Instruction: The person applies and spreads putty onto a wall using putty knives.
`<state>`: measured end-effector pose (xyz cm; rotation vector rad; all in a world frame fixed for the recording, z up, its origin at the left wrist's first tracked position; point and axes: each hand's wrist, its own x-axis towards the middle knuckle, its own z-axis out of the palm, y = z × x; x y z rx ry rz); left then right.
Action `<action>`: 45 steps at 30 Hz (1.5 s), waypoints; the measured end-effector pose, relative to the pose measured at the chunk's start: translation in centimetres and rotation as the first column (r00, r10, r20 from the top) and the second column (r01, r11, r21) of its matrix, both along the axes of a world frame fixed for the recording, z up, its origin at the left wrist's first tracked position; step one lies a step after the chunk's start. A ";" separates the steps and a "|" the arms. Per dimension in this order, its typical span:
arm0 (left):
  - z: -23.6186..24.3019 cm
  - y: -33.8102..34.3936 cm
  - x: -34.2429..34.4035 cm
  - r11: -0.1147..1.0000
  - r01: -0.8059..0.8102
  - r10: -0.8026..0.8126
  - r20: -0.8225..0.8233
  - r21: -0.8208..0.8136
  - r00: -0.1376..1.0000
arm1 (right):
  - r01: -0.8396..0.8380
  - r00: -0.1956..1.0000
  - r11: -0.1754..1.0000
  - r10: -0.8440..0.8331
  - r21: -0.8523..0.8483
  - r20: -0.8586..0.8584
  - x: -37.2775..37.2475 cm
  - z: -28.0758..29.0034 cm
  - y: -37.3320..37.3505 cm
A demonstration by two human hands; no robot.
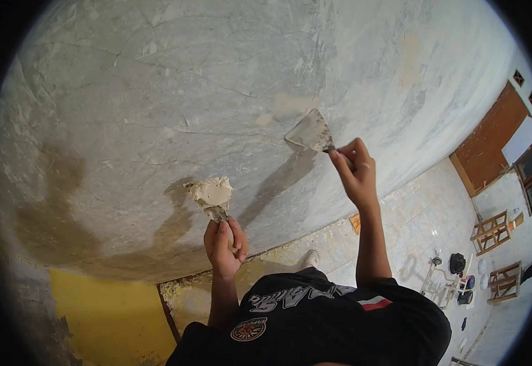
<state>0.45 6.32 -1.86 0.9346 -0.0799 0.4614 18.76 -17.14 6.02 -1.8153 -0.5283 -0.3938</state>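
Nearest, at 6 o'clock, a black shirt point(321, 326) is seen. At 7 o'clock, a putty knife point(218, 213) loaded with pale filler point(212, 191) is held by its handle in the closed left grip point(224, 247), its blade pointed toward 12 o'clock. At 3 o'clock, a wide scraper point(310, 131) is pinched by the right grip point(357, 168); its blade is angled toward 10 o'clock before the grey wall point(156, 116), though firm contact cannot be confirmed. Farther off, toward 4 o'clock, two wooden stools point(492, 232) are seen, and a brown door point(492, 137) is placed near 3 o'clock.
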 end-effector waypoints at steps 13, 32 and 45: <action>0.3 -0.1 1.6 0.991 0.096 -0.095 -0.015 0.090 0.995 | 0.099 0.989 0.988 -0.083 -0.122 0.124 -0.8 -0.2 2.5; 1.8 -1.2 1.4 0.969 0.022 0.000 -0.090 0.247 0.996 | -0.173 0.985 0.970 0.174 -0.171 -0.008 -5.8 2.1 -0.5; 1.7 -2.3 1.5 0.987 -0.094 0.103 -0.063 0.130 0.993 | -0.006 0.977 0.994 0.029 -0.107 0.213 0.9 1.1 2.3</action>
